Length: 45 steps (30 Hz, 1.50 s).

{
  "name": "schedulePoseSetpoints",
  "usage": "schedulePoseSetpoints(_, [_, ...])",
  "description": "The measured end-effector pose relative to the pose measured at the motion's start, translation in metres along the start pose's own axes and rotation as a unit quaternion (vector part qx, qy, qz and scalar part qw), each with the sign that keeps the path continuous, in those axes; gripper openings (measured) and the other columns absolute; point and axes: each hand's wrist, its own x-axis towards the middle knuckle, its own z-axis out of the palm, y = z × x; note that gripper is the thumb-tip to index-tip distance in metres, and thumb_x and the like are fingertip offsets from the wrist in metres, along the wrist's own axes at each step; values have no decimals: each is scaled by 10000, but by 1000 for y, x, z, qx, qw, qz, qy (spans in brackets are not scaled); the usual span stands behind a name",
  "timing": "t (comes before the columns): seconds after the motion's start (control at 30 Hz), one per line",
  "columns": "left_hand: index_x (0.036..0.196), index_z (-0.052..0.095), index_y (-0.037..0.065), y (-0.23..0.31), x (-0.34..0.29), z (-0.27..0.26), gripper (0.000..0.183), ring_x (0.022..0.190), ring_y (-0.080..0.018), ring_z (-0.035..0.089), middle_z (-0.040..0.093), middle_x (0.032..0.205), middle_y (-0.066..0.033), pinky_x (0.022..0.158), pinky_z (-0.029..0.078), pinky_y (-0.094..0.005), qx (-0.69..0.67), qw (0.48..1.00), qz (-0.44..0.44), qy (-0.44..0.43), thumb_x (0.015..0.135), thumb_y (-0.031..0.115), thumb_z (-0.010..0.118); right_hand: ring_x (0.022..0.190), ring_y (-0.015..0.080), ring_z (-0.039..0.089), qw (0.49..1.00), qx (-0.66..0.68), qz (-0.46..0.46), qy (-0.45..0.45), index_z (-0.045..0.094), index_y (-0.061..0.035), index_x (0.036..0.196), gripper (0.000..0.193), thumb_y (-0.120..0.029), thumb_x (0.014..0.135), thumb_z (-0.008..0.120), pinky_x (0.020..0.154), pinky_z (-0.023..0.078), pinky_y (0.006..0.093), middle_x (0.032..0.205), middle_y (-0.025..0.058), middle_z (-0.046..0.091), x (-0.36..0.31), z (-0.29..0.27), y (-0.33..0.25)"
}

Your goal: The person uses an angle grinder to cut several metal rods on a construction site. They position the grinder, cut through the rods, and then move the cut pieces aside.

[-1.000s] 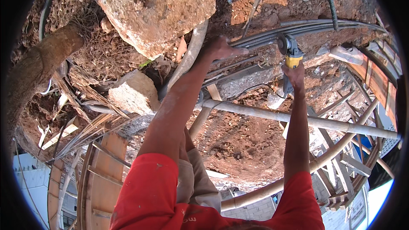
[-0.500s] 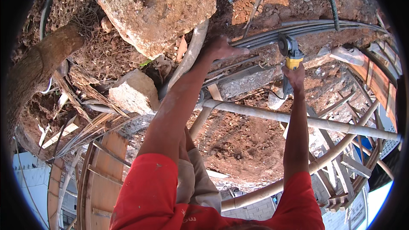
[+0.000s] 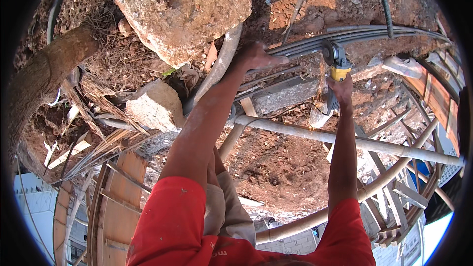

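Observation:
My right hand (image 3: 340,88) is closed around the body of a yellow and black angle grinder (image 3: 339,73). The grinder's disc (image 3: 328,52) meets the bundle of long grey steel reinforcing bars (image 3: 305,47), and faint orange sparks fall below it. Farther left, my left hand (image 3: 260,58) grips the bars near the bundle's left part, its thumb stretched along them; its other fingers are mostly hidden. From the grinder a dark cord (image 3: 281,113) runs left across a bamboo pole.
A large boulder (image 3: 182,10) and a smaller pale stone (image 3: 155,104) lie to the left, near a tree trunk (image 3: 54,64). A bamboo pole (image 3: 364,143) crosses in front of me. Timber scraps (image 3: 411,192) are piled at right; an upright steel bar (image 3: 384,5) stands beyond.
Sparks now show beneath the grinder's disc, where none were visible before. Both hands keep nearly the same place; the view has shifted very slightly.

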Motion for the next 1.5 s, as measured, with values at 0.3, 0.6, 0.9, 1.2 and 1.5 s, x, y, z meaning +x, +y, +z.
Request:
schedulePoseSetpoints(0.3, [1423, 526, -99, 2, 1, 6, 1302, 1345, -403, 570, 545, 1454, -323, 1141, 451, -442, -5, 1000, -9, 21, 608, 893, 743, 702, 125, 604, 995, 54, -83, 11, 615, -3, 1052, 366, -94, 741, 787, 638, 503, 282, 849, 36, 664, 16, 3, 7])
schedulePoseSetpoints(0.6, [1418, 539, -96, 1, 0, 4, 1281, 1337, -400, 578, 557, 1440, -324, 1131, 463, -433, -4, 1000, -11, 24, 610, 874, 759, 687, 105, 582, 999, 33, -25, 6, 605, -13, 1022, 361, -101, 736, 808, 616, 489, 282, 822, 14, 638, -2, 5, 10])
schedulePoseSetpoints(0.9, [1428, 528, -95, 4, 5, 10, 1293, 1340, -404, 574, 560, 1437, -324, 1135, 461, -438, -9, 1000, -8, 17, 610, 881, 754, 697, 110, 588, 999, 37, -39, -8, 604, -22, 1049, 359, -80, 743, 783, 629, 493, 288, 847, 17, 645, 2, -6, 12])
schedulePoseSetpoints(1.2, [1401, 524, -132, 4, 11, 11, 1328, 1334, -424, 572, 554, 1421, -352, 1130, 471, -451, 2, 1000, 2, -7, 594, 899, 744, 717, 117, 600, 999, -4, 32, 5, 608, -10, 1051, 377, -90, 729, 788, 647, 505, 289, 855, 27, 652, -20, -7, 36])
schedulePoseSetpoints(1.5, [1280, 609, -138, -9, 15, 17, 1313, 1212, -413, 640, 630, 1280, -339, 1035, 529, -443, -5, 999, 19, 33, 565, 960, 692, 739, 104, 609, 983, 123, -139, -6, 597, -18, 1081, 415, -68, 748, 838, 655, 505, 274, 885, 30, 667, 6, 7, 11])
